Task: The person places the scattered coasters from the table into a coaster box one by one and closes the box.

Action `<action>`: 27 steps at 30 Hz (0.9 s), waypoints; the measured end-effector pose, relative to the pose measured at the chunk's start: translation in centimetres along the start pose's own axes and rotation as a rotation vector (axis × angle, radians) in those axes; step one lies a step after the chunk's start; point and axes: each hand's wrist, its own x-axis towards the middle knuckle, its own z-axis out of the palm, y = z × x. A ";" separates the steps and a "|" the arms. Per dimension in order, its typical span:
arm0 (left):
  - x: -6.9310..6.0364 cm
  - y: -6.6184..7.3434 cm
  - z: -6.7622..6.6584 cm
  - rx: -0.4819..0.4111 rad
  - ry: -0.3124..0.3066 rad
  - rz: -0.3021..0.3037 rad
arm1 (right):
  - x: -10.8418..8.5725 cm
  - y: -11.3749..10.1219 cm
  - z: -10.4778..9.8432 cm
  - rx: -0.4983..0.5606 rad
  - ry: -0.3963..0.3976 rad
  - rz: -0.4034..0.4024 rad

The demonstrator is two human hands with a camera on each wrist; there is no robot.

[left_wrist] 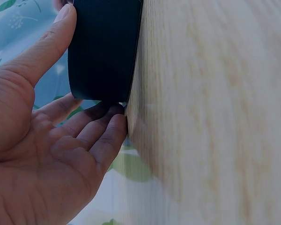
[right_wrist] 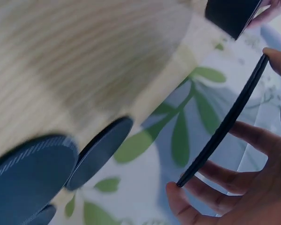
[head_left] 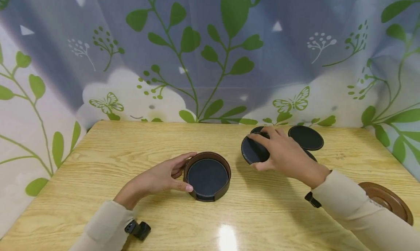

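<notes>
My left hand (head_left: 160, 176) holds the left side of a round brown coaster holder (head_left: 224, 189), thumb at its front and fingers along the far side. A dark round coaster (head_left: 207, 178) with pale stitching lies inside it. To the right, my right hand (head_left: 288, 154) pinches another dark coaster (head_left: 252, 150) by its edges. In the right wrist view that coaster (right_wrist: 225, 124) is tilted and raised off the table. Beyond the right hand lies one coaster (head_left: 306, 138); another (head_left: 311, 155) is partly hidden by the hand, and a third (head_left: 257, 129) shows behind the held one.
A brown round dish-like piece (head_left: 398, 203) lies near the table's right edge, partly covered by the right sleeve. The wooden table (head_left: 131, 141) ends at a leaf-patterned curtain (head_left: 203, 76) along the back.
</notes>
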 end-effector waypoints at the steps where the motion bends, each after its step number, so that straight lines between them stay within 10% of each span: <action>1: 0.0 0.0 0.0 0.000 0.002 -0.001 | 0.1 -0.5 0.2 0.010 0.006 -0.008; 27: 0.0 -0.1 -0.2 -0.006 -0.032 0.050 | 2.8 -9.3 2.8 0.102 -0.125 -0.216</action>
